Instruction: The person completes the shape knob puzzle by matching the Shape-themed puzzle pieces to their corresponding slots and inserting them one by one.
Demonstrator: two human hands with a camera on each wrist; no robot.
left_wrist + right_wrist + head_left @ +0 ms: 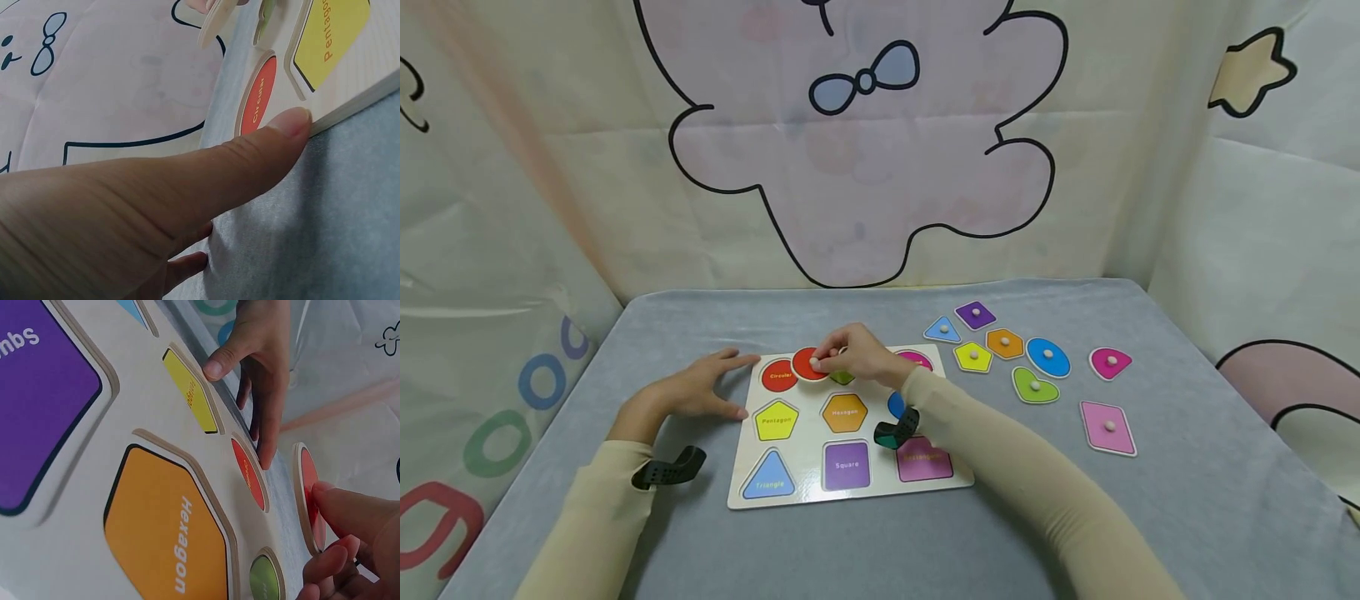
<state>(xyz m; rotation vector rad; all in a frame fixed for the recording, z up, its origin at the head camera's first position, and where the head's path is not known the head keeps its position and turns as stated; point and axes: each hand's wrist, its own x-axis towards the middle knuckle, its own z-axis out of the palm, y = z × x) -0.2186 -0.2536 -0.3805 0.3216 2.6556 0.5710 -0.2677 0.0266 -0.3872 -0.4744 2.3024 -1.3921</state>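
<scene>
A white wooden shape puzzle board (808, 442) lies on the table, with labelled recesses. My right hand (859, 353) pinches the knob of a red circle puzzle piece (801, 360) above the board's far edge. This piece is tilted in the right wrist view, raised off the board and next to the red "Circular" recess (247, 475). At the board's left edge is my left hand (696, 388), fingers spread. Its thumb (290, 122) touches the board's edge in the left wrist view. My right hand and forearm partly hide the green, blue and pink recesses.
Right of the board lie several loose knobbed pieces, among them a blue triangle (942, 331), a purple diamond (970, 312), a green heart (1028, 390) and a blue oval (1043, 354). Farther right are a pink teardrop (1105, 362) and a pink rectangle (1108, 437). Printed curtains surround the table.
</scene>
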